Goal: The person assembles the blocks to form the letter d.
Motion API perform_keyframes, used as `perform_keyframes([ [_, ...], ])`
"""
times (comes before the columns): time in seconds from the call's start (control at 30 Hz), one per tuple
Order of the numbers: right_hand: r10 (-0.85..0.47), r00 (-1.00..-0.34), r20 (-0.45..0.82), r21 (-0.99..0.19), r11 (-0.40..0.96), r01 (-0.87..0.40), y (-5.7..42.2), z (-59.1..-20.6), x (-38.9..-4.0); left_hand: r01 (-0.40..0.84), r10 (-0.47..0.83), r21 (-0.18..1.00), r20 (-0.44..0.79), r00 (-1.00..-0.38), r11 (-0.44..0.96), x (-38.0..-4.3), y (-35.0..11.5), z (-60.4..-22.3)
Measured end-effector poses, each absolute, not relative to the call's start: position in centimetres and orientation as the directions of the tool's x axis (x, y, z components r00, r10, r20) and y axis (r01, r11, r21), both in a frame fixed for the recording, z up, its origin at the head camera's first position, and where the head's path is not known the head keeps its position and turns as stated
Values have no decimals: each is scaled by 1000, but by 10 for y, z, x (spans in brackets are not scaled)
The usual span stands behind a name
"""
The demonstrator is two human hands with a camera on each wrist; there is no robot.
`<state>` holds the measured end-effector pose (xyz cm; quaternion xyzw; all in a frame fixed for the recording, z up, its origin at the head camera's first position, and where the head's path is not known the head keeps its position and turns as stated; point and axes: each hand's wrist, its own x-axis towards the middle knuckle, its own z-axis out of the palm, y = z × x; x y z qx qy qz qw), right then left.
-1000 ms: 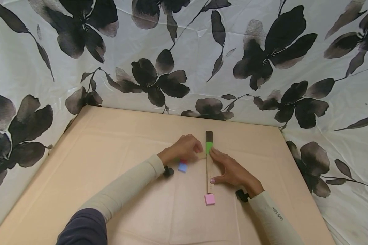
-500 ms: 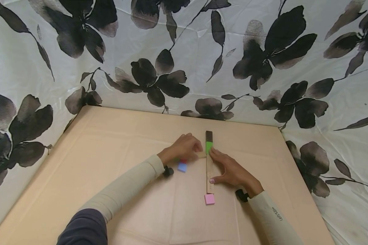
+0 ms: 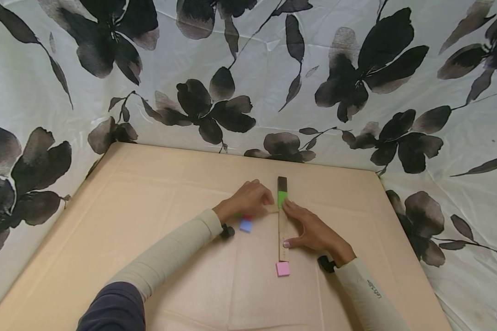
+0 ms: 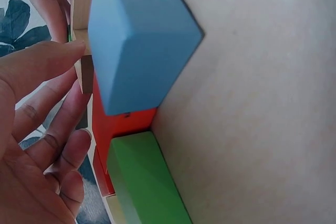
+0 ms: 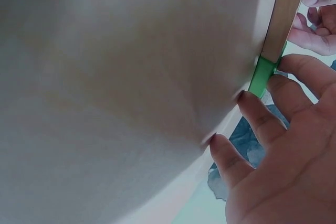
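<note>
A straight row lies on the table, seen in the head view: a dark block (image 3: 282,184), a green block (image 3: 282,199), a long plain wooden piece (image 3: 283,234) and a pink block (image 3: 283,269). My left hand (image 3: 251,198) pinches a small plain wooden block (image 4: 86,74) between thumb and fingers, its end right at the row's left side. My right hand (image 3: 312,227) lies along the right side, fingertips at the green block and thumb on the long wooden piece. Beneath my left wrist sit a blue block (image 3: 245,225) and a mostly hidden red block (image 4: 126,121).
Another green block (image 4: 149,177) stands beside the red one in the left wrist view, with more pieces behind. The beige tabletop (image 3: 182,294) meets a white floral cloth (image 3: 273,82) along its far edge and both sides.
</note>
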<state>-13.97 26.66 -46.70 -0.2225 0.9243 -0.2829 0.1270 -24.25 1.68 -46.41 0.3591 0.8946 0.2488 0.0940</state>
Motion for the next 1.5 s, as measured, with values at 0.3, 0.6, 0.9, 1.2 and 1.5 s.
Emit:
perform_keyframes([
  [0.3, -480, -870, -112, -584, 740, -333, 267, -467, -139, 600, 691, 511, 17, -722, 615, -241, 14, -462],
  [0.6, -480, -869, -120, -579, 745, -332, 266, -467, -139, 605, 685, 527, 59, -726, 597, -243, -7, -454],
  [0.9, -459, -875, -155, -590, 753, -290, 266, -468, -139, 555, 618, 523, 67, -784, 647, -256, -27, -454],
  [1.2, -469, -874, -131, -585, 748, -313, 265, -469, -139, 542, 576, 437, 64, -815, 718, -263, -31, -461],
  [1.5, -465, -873, -147, -583, 754, -303, 266, -469, -139, 524, 575, 490, 56, -816, 696, -264, -26, -465],
])
